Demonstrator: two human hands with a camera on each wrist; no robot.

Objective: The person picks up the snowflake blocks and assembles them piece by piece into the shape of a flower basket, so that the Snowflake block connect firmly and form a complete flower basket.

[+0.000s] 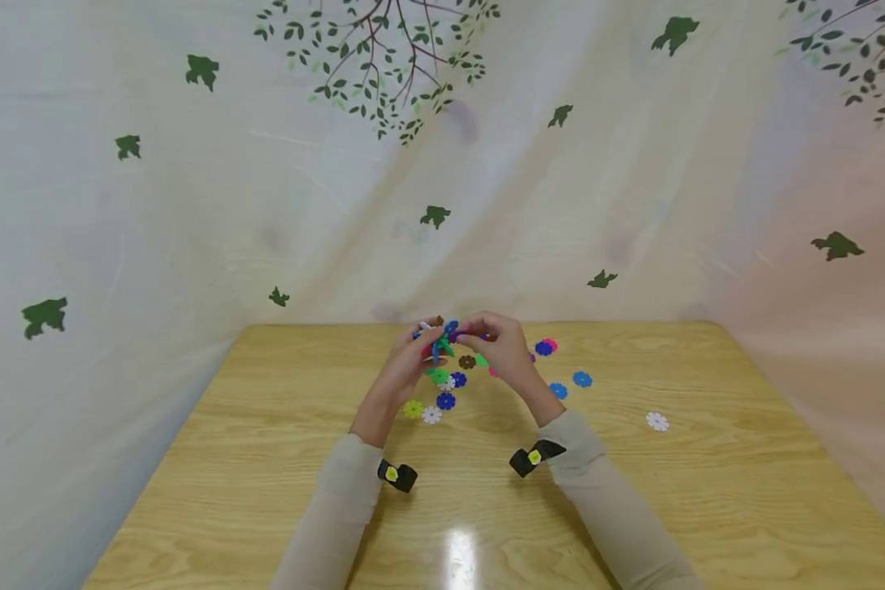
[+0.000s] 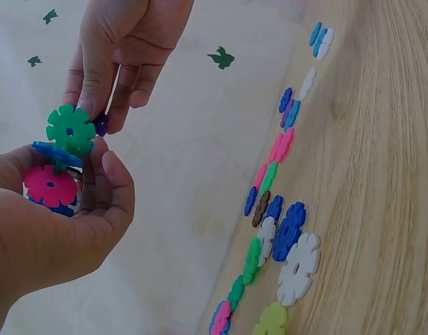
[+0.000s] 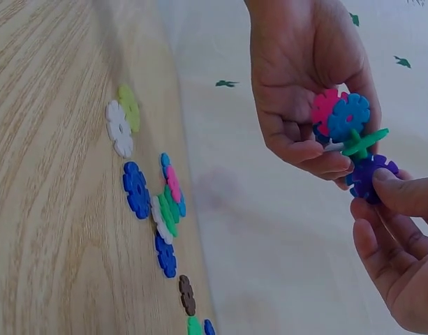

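Above the far part of the table, my left hand [image 1: 401, 366] grips a joined cluster of flower-shaped plastic discs. It includes a pink disc [image 2: 51, 185], a green disc [image 2: 70, 125] and a light blue disc [image 3: 348, 117]. My right hand [image 1: 507, 351] pinches a purple disc [image 3: 371, 180] between thumb and fingers at the cluster's edge. In the right wrist view the purple disc touches the cluster; whether it is slotted in, I cannot tell. Fingers of the left hand hide part of the cluster.
Several loose discs lie on the wooden table [image 1: 265, 459] below the hands, among them a brown disc [image 1: 467, 361], a yellow disc [image 1: 413, 409] and a dark blue disc [image 1: 446, 401]. A white disc [image 1: 657, 421] lies apart at right. A patterned curtain [image 1: 324, 205] hangs behind.
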